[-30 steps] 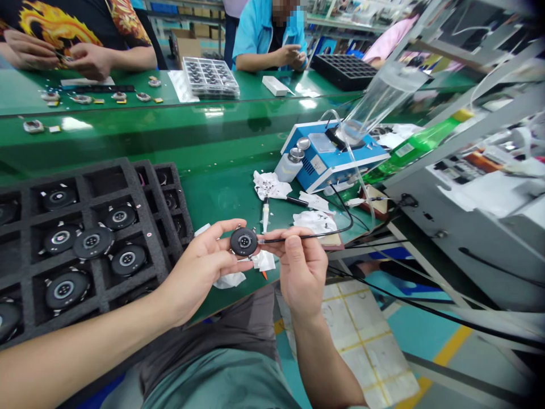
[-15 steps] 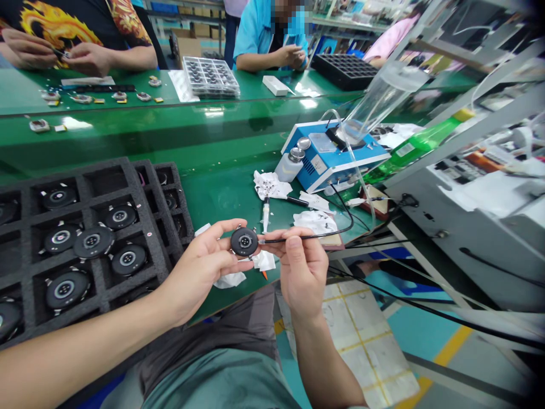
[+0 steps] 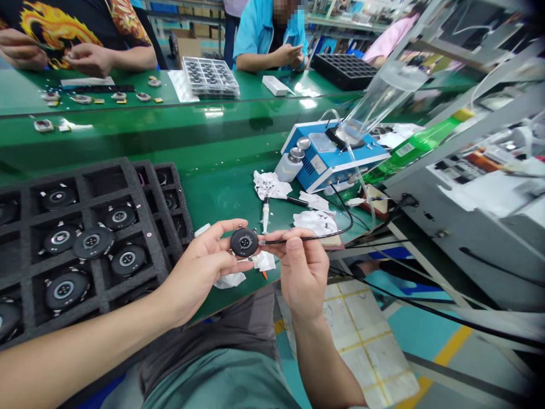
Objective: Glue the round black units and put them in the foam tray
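Between the fingers of my left hand [image 3: 208, 261] is a round black watch body [image 3: 244, 242], its sensor side facing me. My right hand [image 3: 302, 264] grips a thin black tube [image 3: 317, 238] in a pinch. The tube's pale tip is at the watch body's right edge; I cannot tell whether they touch. The tube curves back toward a blue box-shaped machine [image 3: 315, 167]. At the left, a black foam tray [image 3: 147, 218] holds several similar watch bodies in its compartments, and one watch body [image 3: 92, 241] rests across a divider.
Beyond my hands lie a syringe [image 3: 265, 216], crumpled white tissue [image 3: 272, 184] and a white pump bottle [image 3: 289, 165]. A green bottle [image 3: 419, 142] leans by the grey machine [image 3: 472, 227] on the right. Across the bench, a person in blue [image 3: 255, 34] sits behind a clear tray [image 3: 212, 78].
My hands, the watch body and the tube stay almost still. Across the bench at the far left, another person's hands have moved apart, and a small part near the bench edge has shifted slightly right.
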The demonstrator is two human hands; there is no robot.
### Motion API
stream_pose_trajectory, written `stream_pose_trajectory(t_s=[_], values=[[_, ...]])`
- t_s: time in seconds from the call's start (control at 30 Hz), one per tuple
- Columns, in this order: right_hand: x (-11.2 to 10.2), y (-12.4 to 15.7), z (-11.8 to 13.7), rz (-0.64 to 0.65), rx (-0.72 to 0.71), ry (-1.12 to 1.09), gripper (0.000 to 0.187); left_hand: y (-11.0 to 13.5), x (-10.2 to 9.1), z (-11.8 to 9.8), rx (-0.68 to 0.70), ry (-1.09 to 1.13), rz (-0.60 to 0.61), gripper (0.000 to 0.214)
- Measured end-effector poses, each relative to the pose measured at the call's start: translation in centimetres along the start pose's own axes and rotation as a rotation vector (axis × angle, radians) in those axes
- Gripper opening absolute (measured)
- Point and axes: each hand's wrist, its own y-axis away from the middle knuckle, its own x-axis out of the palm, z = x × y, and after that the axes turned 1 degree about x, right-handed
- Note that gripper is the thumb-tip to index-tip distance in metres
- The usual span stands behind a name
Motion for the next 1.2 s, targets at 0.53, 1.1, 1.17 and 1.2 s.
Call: stream_pose_trajectory(t_s=[0.53,1.1,1.17,1.2], values=[[-0.1,-0.1,-0.3,0.016,0.001,-0.017,0.011,0.0,0.1,-0.1,0.004,-0.011,-0.01,0.053],[-1.5,0.0,-2.9,-0.197,0.042,-0.027,0.015,0.1,0.3,0.1,0.077,-0.011,-0.006,0.055],[-2.0,0.3,-3.7,-0.168,0.124,0.026,0.017,0.1,0.3,0.2,0.098,-0.021,0.0,0.055],[-2.2,0.4,-3.9,-0.142,0.157,0.052,0.018,0.0,0.3,0.2,0.106,-0.024,0.005,0.055]])
